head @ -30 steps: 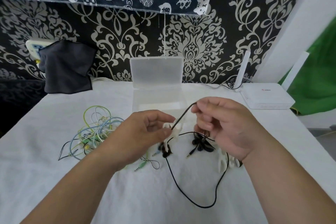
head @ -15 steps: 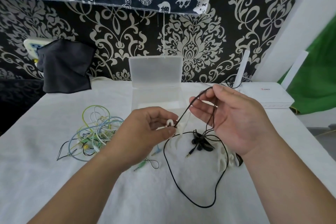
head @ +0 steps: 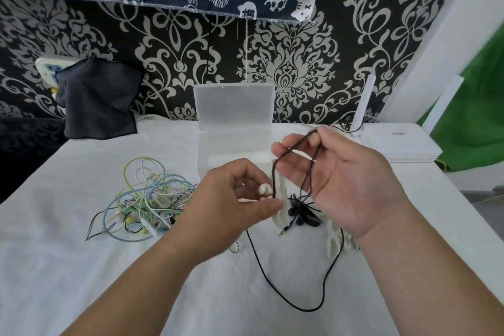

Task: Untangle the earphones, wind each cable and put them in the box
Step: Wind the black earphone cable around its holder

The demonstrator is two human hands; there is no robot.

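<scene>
Left hand (head: 229,207): fingers pinch the white winder (head: 281,199).
Right hand (head: 346,183): fingers pinch the black cable (head: 289,150), now lifted higher, palm opened out.
Meaning: slack drawn up; winding looks begun.
Earbuds (head: 300,215): on desk (head: 81,281), near open box (head: 231,144).

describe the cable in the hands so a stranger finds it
Start at the open translucent plastic box, centre back. In front, a thin black earphone cable runs from the right hand to the white winder in the left hand. Unlike the green-blue-white tangle, it lies alone.
</scene>
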